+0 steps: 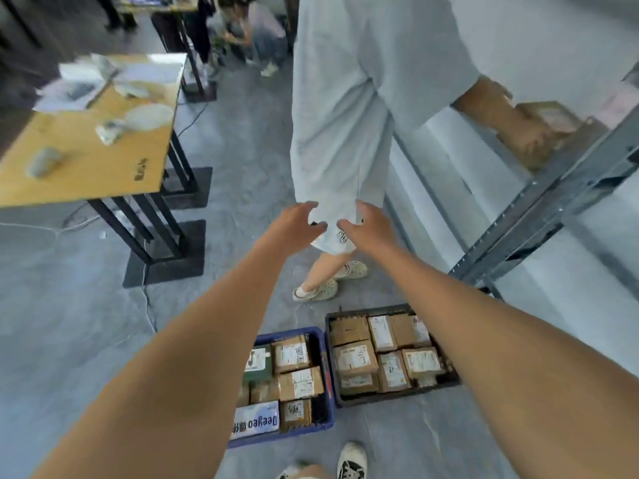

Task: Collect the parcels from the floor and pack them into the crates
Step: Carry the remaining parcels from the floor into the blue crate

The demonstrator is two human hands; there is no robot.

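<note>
two empty hands [300,221] [371,223], seemingly full crates [323,354] [397,310]

Grey floor [86,340], wooden table [86,160]

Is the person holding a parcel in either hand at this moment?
No, the left hand and the right hand are both open and empty, stretched forward above the floor.

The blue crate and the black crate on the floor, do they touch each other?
Touching, it seems: in the head view the blue crate and black crate meet along their adjacent walls, no floor visible between.
</note>
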